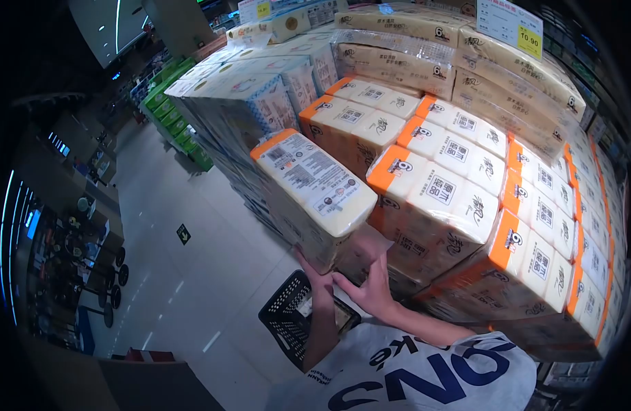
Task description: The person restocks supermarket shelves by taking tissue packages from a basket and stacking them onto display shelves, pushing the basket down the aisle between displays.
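Observation:
A long tissue pack point(314, 179) with an orange end and a printed label is tilted beside the stacked packs. My left hand point(317, 275) grips its near lower end, the fingers partly hidden under it. On the same end my right hand point(372, 286) holds the pack and its clear wrapping, thumb underneath and fingers pointing up. Close to its right lie orange-and-white tissue packs point(435, 192) in rows. Below my hands, a black basket point(282, 308) with light-coloured contents is partly covered by my left forearm.
Blue-and-white packs point(226, 92) are stacked behind on the left. Brown-toned packs point(398, 65) and a price sign point(511, 27) stand at the back. Green cartons point(168, 109) border the aisle floor point(192, 226). A dark box-like edge point(154, 383) is at the lower left.

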Demonstrator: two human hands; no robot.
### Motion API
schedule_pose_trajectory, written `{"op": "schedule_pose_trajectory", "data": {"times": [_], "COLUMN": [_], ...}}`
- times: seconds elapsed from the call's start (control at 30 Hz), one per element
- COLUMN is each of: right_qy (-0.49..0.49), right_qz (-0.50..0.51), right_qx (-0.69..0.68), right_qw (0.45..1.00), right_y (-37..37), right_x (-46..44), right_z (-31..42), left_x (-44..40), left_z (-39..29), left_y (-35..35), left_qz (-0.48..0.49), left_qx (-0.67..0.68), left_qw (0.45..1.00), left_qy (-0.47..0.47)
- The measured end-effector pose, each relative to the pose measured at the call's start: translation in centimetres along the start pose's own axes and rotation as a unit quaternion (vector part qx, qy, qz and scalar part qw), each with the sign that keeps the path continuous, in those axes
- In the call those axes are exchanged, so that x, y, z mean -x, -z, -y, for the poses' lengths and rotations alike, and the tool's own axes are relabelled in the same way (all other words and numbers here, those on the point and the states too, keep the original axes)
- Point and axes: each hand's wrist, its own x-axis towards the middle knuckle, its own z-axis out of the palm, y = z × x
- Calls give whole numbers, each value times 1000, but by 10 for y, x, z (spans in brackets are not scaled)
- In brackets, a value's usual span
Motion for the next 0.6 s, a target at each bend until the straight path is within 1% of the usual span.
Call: {"op": "schedule_pose_trajectory", "data": {"times": [0.07, 0.1, 0.13, 0.17, 0.2, 0.23, 0.3, 0.33, 0.37, 0.4, 0.43, 0.47, 0.5, 0.53, 0.57, 0.6], "right_qy": [17, 16, -25, -65, -99, -101, -159, -169, -167, -208, -246, -247, -271, -294, -316, -316], "right_qz": [-30, -29, -33, -38, -11, -8, 44, 19, 21, 11, 1, 4, 42, 81, 119, 122], "right_qx": [61, 59, -42, -139, -128, -130, -100, -201, -209, -308, -403, -406, -377, -347, -316, -317], "right_qw": [998, 998, 998, 987, 987, 986, 981, 965, 963, 928, 882, 880, 885, 887, 887, 886], "right_y": [-5, -9, -16, -18, -16, -17, -27, -44, -51, -57, -60, -61, -59, -55, -50, -51], "right_x": [7, 9, 11, 11, 12, 12, 10, 11, 8, 4, 0, -3, -7, -11, -16, -15], "right_z": [-5, -4, 0, 1, 4, 2, -9, -19, -14, -10, -7, -6, -6, -8, -12, -11], "left_x": [14, 17, 23, 27, 42, 52, 70, 78, 83, 89, 95, 100, 102, 104, 105, 108], "left_z": [-12, -19, -31, -40, -53, -64, -91, -103, -117, -130, -141, -153, -165, -176, -184, -185], "left_y": [4, 14, 27, 37, 33, 40, 50, 49, 48, 49, 48, 39, 22, 3, -15, -15], "left_qz": [28, 27, -18, -60, -83, -87, -66, -99, -100, -76, -53, -55, -46, -36, -41, -43], "left_qx": [-131, -133, -61, 13, -12, -13, -46, -57, -62, -65, -67, -69, -165, -259, -312, -312], "left_qw": [979, 979, 989, 991, 990, 989, 991, 986, 985, 986, 987, 986, 966, 934, 913, 912], "left_qy": [-154, -155, -136, -115, -118, -119, -111, -120, -126, -132, -136, -139, -193, -244, -259, -261]}}
